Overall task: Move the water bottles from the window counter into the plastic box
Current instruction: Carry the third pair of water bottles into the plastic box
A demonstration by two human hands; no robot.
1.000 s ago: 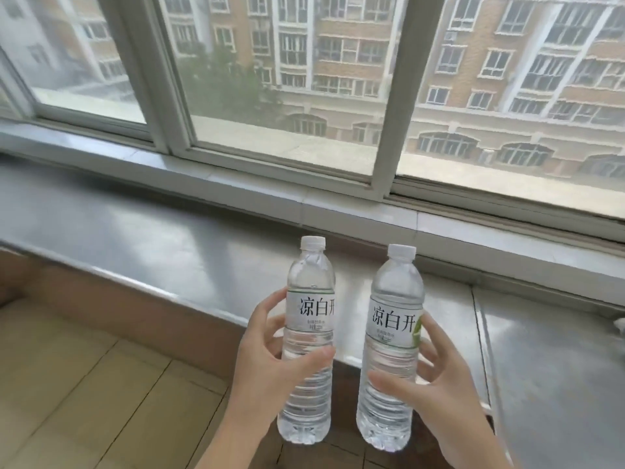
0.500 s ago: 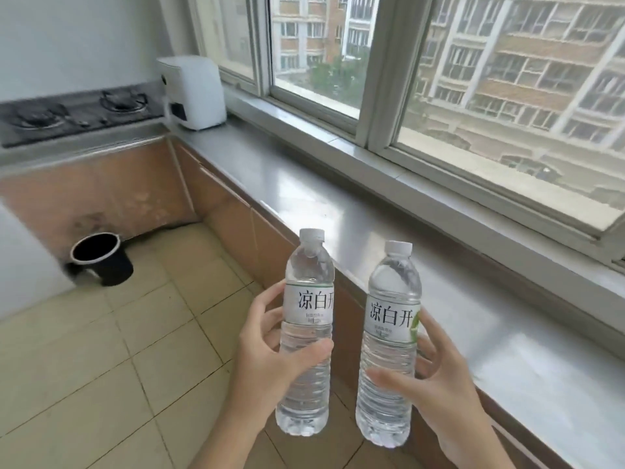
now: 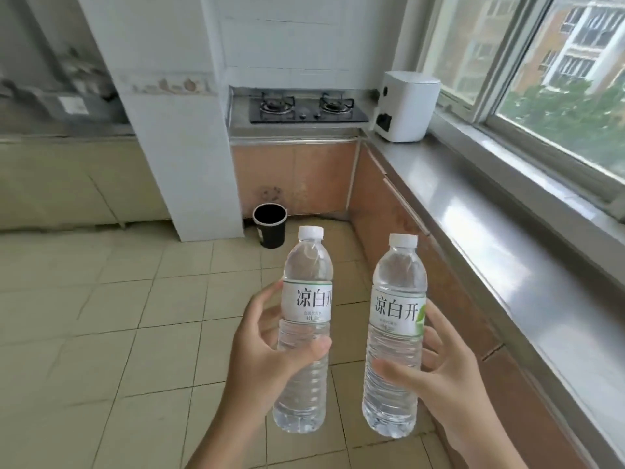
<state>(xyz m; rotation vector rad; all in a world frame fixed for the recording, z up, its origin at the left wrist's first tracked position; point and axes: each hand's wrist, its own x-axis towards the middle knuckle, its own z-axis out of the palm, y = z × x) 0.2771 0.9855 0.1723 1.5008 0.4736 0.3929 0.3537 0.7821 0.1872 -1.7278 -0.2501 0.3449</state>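
Note:
I hold two clear water bottles with white caps and white labels, both upright over the tiled floor. My left hand (image 3: 260, 357) grips the left bottle (image 3: 306, 299) around its lower half. My right hand (image 3: 439, 384) grips the right bottle (image 3: 397, 316) the same way. The steel window counter (image 3: 490, 231) runs along my right side, with both bottles held off it to the left. No plastic box is in view.
A white appliance (image 3: 406, 106) stands at the far end of the counter beside a two-burner gas hob (image 3: 306, 106). A black bucket (image 3: 270, 228) sits on the floor by a white pillar (image 3: 176, 130). Beige floor tiles (image 3: 101, 333) spread to the left.
My view has swung left, away from the window toward the kitchen corner. Both bottles stay in my hands, now over the floor and not the counter.

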